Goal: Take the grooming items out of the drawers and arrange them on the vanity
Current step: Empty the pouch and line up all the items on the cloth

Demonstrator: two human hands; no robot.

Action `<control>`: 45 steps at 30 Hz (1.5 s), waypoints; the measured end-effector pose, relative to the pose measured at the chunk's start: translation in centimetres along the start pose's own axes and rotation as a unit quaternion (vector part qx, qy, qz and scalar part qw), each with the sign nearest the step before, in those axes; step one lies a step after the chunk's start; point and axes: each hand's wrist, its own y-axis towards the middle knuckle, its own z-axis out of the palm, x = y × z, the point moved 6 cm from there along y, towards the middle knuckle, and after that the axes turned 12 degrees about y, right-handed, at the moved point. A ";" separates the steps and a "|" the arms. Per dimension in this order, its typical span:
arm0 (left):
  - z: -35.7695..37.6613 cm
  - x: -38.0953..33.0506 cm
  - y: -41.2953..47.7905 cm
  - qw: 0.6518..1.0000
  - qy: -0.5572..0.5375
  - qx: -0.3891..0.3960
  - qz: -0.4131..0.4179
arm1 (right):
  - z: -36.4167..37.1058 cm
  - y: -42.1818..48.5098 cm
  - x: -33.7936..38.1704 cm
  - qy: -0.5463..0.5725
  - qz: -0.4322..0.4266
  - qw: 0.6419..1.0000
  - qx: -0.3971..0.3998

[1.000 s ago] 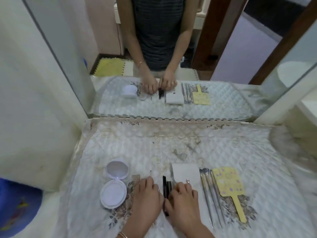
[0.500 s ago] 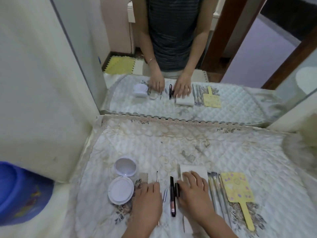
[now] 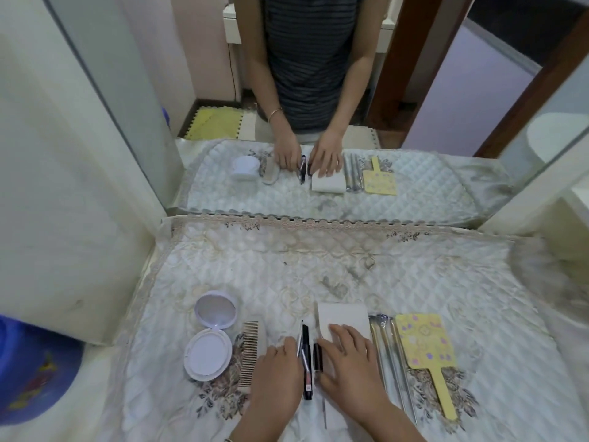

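Observation:
Grooming items lie in a row on the quilted vanity cover (image 3: 318,269): an open white compact (image 3: 208,341), a comb (image 3: 250,352), a black pen-shaped tube (image 3: 306,362), a short dark tube (image 3: 318,357), a white pad (image 3: 344,315), several metal tools (image 3: 387,349) and a yellow hand mirror (image 3: 425,346). My left hand (image 3: 277,374) rests left of the black tube, its fingertips touching a thin silver stick (image 3: 299,342). My right hand (image 3: 350,362) lies flat on the white pad, thumb beside the short dark tube. Neither hand grips anything.
A wall mirror (image 3: 318,122) stands along the back edge of the vanity and reflects me and the items. A white side panel (image 3: 63,202) closes the left. A blue container (image 3: 28,374) sits at the lower left. Bare quilted cloth stretches behind the row.
My hands, pressed together over the black tubes a second ago, have spread apart, leaving the tubes exposed. My right hand has settled flat on the white pad.

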 end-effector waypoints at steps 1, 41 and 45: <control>0.0 0.1 0.0 1.000 0.013 -0.009 0.005 | 0.1 0.0 0.1 0.000 -0.001 1.000 0.002; 6.5 3.8 -0.9 0.985 0.067 -0.140 0.069 | -0.1 -2.9 -2.2 0.060 0.130 0.990 0.001; 7.1 3.0 -0.8 0.987 0.095 -0.104 0.074 | -0.2 -2.7 -2.4 0.059 0.130 0.990 -0.003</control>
